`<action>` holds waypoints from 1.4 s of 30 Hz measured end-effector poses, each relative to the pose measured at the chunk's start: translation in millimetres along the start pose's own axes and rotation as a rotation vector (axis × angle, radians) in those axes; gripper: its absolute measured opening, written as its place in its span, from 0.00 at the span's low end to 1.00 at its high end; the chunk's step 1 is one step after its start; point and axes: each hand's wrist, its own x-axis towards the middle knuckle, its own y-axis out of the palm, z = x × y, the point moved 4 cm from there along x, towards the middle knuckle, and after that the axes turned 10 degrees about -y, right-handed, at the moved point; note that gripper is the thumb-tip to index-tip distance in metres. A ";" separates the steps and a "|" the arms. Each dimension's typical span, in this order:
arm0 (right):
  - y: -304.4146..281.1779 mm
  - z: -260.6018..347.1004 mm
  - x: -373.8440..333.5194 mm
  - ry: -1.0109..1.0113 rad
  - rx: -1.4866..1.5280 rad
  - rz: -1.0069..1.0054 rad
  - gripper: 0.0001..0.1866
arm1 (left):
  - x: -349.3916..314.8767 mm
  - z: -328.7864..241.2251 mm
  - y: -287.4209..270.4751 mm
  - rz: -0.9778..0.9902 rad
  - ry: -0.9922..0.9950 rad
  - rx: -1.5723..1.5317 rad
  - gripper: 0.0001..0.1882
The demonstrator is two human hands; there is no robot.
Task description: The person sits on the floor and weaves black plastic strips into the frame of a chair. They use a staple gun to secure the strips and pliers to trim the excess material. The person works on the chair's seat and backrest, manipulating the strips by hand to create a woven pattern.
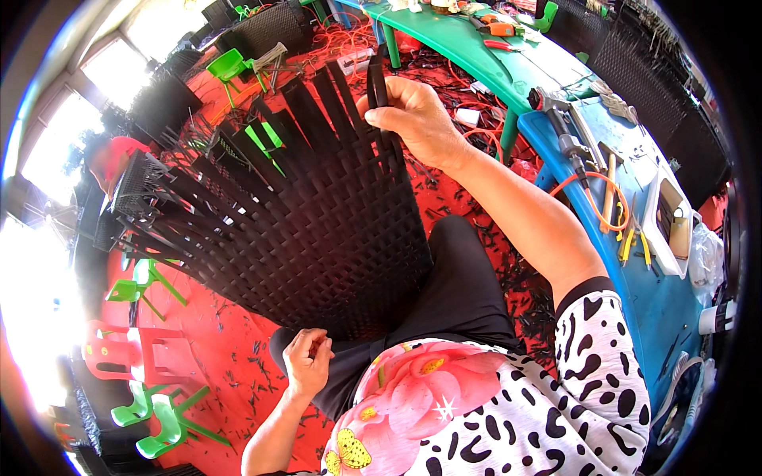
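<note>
A large black woven panel (317, 230) of flat plastic strips rests against my lap, with loose strip ends fanning out along its far edge. At its upper right corner, my right hand (417, 119) pinches a black strip (376, 83) between thumb and fingers, and the strip's end sticks up above them. My left hand (308, 361) is closed with curled fingers over my knee, just beside the panel's near edge. Whatever the left fingers may hold is hidden.
To the right, a blue table (643, 270) carries an air tool (567, 139), a hammer, yellow-handled pliers (627, 244) and a white tray (665, 222). A green table (476, 40) stands beyond. Green stools (167, 424) and a pink chair (151, 353) are left; scraps litter the red floor. Another person sits far left.
</note>
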 end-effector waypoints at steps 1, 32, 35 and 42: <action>-0.2 -2.3 1.0 0.011 -0.029 0.011 0.07 | -1.8 4.1 -0.4 0.008 -0.012 -0.012 0.05; -10.0 17.6 -15.7 0.099 0.154 0.065 0.18 | -29.9 88.1 7.5 -0.022 -0.301 -0.063 0.05; -7.9 15.1 -13.7 0.102 0.079 0.068 0.15 | -28.2 109.6 -3.0 -0.103 -0.298 -0.095 0.04; -10.4 -5.0 -10.8 0.111 0.063 0.027 0.10 | -28.7 148.5 -23.6 -0.240 -0.239 -0.059 0.05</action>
